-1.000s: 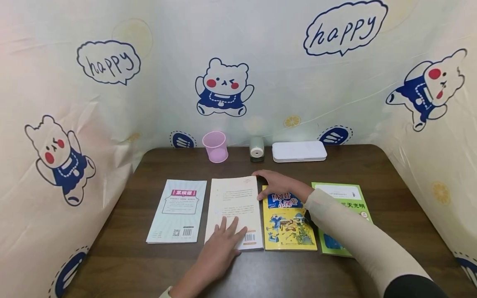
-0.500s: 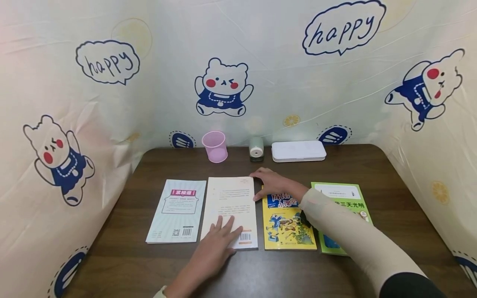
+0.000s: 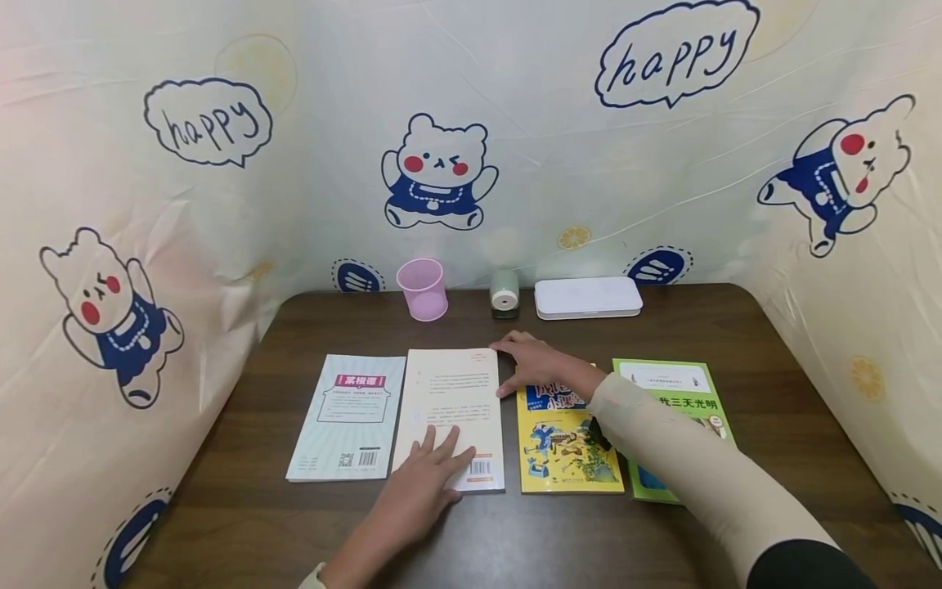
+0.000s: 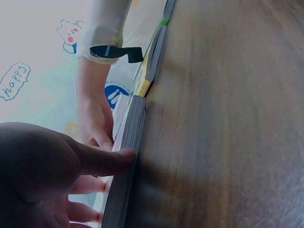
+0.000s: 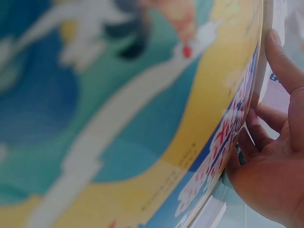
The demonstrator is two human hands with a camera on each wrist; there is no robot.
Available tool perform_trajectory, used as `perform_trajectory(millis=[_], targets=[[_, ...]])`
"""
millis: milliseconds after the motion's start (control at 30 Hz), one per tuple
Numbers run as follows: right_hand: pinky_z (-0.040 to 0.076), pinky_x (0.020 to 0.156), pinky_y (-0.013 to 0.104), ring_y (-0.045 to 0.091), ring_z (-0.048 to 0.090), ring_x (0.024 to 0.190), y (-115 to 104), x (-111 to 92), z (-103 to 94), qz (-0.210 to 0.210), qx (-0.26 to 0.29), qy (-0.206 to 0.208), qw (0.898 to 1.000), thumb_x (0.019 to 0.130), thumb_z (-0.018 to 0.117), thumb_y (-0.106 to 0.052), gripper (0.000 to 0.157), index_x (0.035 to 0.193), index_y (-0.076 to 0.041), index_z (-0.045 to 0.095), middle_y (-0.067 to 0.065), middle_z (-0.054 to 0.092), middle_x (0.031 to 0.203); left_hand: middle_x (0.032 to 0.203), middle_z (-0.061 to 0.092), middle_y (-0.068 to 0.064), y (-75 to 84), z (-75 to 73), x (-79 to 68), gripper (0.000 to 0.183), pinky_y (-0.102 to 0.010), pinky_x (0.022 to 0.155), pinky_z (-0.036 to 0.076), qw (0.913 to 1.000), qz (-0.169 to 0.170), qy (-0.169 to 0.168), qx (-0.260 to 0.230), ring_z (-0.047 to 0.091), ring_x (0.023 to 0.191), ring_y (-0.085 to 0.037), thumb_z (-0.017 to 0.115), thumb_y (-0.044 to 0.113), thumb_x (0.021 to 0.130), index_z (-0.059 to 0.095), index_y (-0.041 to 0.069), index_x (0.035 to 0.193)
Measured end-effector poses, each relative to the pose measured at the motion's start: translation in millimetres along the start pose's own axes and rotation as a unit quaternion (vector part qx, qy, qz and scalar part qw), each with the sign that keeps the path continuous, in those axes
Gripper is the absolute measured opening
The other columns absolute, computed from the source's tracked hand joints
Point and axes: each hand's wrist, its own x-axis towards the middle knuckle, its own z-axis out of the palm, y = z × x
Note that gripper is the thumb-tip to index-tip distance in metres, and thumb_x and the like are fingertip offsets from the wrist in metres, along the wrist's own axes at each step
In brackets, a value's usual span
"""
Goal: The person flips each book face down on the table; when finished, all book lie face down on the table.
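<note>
A cream paperback book [image 3: 462, 388] lies flat with its printed back side up. My left hand [image 3: 421, 484] rests on its lower part, fingers spread and straight. In the left wrist view the thumb of that hand [image 4: 42, 175] lies against the book's near page edge [image 4: 127, 133]. At the book's upper right corner is my right hand [image 3: 531, 360], its fingers and thumb touching the top and right edges. The right wrist view shows this hand [image 5: 275, 166] beside a yellow book [image 5: 225, 61]. That yellow book is partly hidden under the right forearm in the head view.
To the left lies a light blue book [image 3: 349, 429]; to the right, a green book [image 3: 662, 378] half covered by the right sleeve. Along the table's back stand a pink cup [image 3: 423, 290], a small green pencil sharpener [image 3: 504, 293] and a white case [image 3: 587, 297]. Printed cloth hangs behind.
The cream book has slid left, closer to the light blue book and away from the yellow one. Both hands have moved left with it, keeping their contact.
</note>
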Motion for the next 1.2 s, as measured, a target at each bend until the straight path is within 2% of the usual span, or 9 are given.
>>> perform_trajectory(millis=[367,600,967,1200], targets=[[0.042,0.114,0.049,0.029,0.040,0.144,3,-1,0.5,-0.005,0.003,0.002,1.000,0.082,0.083,-0.056,0.100,0.162,-0.022,0.035,0.008,0.039,0.159,0.163,0.041,-0.010,0.5,-0.3,0.9,0.061,-0.065,0.115,0.035,1.0000,-0.007,-0.002,-0.002,0.031,0.149,-0.049,0.081,0.020,0.089,0.061,0.024,0.146],[0.040,0.116,0.052,0.032,0.039,0.146,7,-9,-3.0,-0.013,0.035,0.005,0.999,0.083,0.083,-0.052,0.097,0.162,-0.019,0.036,0.010,0.037,0.161,0.163,0.041,-0.011,-0.4,0.4,0.9,0.061,-0.065,0.116,0.034,1.0000,0.000,0.002,-0.008,0.031,0.149,-0.050,0.081,0.019,0.089,0.061,0.023,0.147],[0.038,0.117,0.053,0.032,0.040,0.147,22,-21,-4.5,-0.020,0.032,0.008,0.999,0.084,0.083,-0.051,0.093,0.160,-0.020,0.040,0.009,0.039,0.162,0.162,0.042,-0.011,0.6,-0.6,0.2,0.060,-0.065,0.116,0.034,0.9999,-0.005,0.003,-0.013,0.030,0.150,-0.049,0.081,0.021,0.089,0.061,0.022,0.146],[0.040,0.116,0.051,0.030,0.045,0.142,30,-31,-8.4,-0.024,0.038,0.012,0.999,0.084,0.083,-0.052,0.092,0.159,-0.018,0.042,0.009,0.043,0.159,0.162,0.042,-0.011,0.8,-0.5,0.4,0.060,-0.064,0.117,0.034,0.9999,-0.004,0.005,-0.012,0.031,0.150,-0.049,0.081,0.020,0.089,0.062,0.021,0.145]])
